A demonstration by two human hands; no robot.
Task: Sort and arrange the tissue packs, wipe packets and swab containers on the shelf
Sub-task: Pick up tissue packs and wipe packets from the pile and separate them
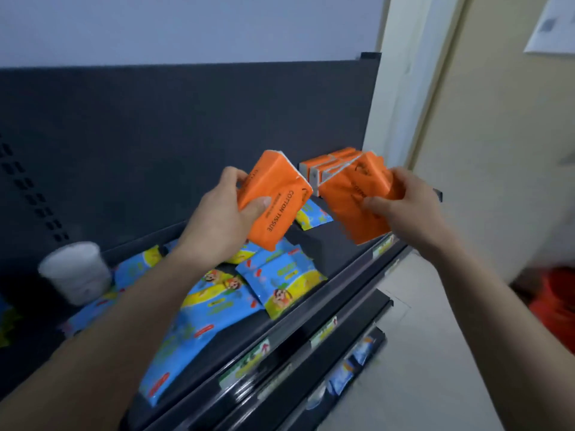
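Above the shelf (329, 244), both hands (224, 213) (401, 203) grip orange tissue packs (273, 200).

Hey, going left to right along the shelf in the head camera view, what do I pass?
White swab container → pile of blue wipe packets → orange tissue pack gripped by the left hand → second orange tissue pack gripped by the right hand.

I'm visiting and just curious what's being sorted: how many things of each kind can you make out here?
Orange tissue packs, held: 2, one in the left hand, one in the right hand
Orange tissue packs, stacked at the back: at least 2, blurred
White swab tub: 1
Blue-and-yellow wipe packets: at least 5, overlapping
Total: at least 10
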